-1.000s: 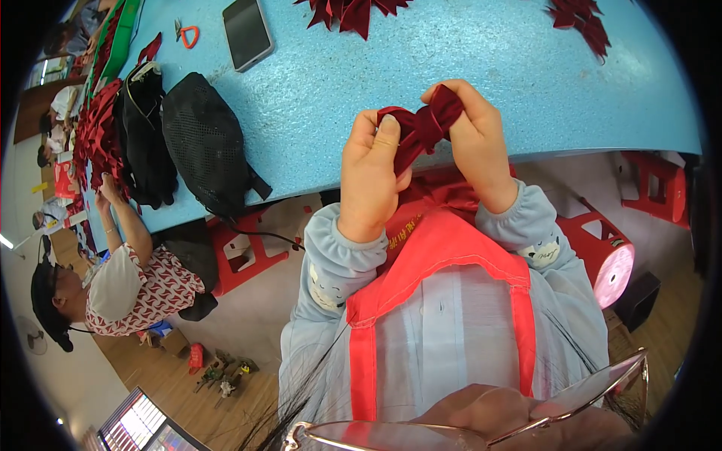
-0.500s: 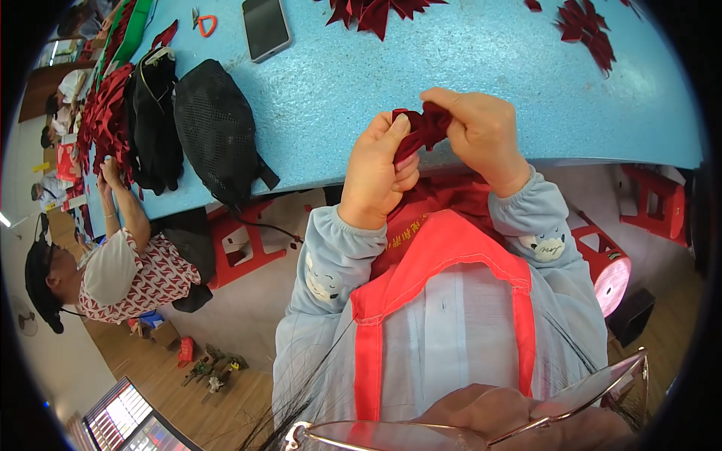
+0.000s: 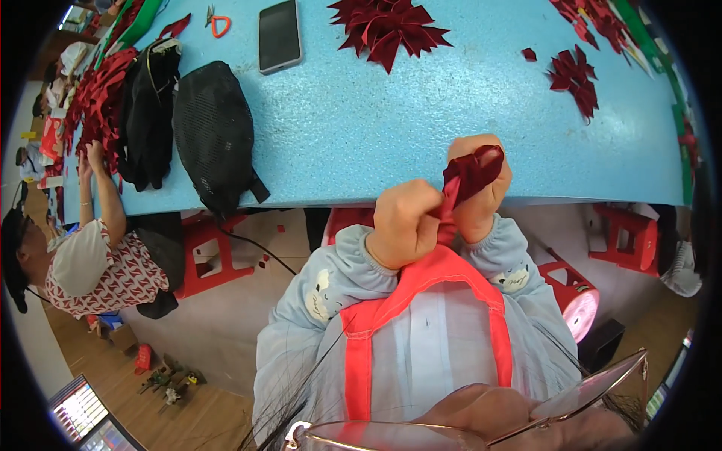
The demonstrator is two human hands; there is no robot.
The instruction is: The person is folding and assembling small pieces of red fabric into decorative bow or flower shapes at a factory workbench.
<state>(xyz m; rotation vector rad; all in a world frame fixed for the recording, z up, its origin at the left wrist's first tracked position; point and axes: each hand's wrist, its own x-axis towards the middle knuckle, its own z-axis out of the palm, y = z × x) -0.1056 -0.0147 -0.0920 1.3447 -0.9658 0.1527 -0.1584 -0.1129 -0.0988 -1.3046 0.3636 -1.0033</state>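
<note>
A dark red velvet fabric piece (image 3: 475, 174) is held between both my hands, close to my chest at the table's near edge. My right hand (image 3: 481, 203) grips it, with part of the cloth lying over the fingers. My left hand (image 3: 408, 224) is closed, its thumb and finger pinching the lower, twisted end of the same piece. Both sets of fingertips are partly covered by cloth. Farther off on the blue table (image 3: 338, 128) lie a large cluster of pointed dark red fabric pieces (image 3: 387, 31) and a smaller cluster (image 3: 575, 81) to the right.
At the left are a black mesh bag (image 3: 214, 135), a black cloth bag (image 3: 150, 113) and a red fabric heap (image 3: 98, 101). A phone (image 3: 279, 37) and orange-handled snips (image 3: 219, 26) lie farther back. Another person (image 3: 105, 255) sits left. Red stools (image 3: 628, 237) stand below the table.
My hands have come down nearer my chest with the fabric. Its end is now drawn out over my right fingers. The view has shifted, showing more of the table's far side.
</note>
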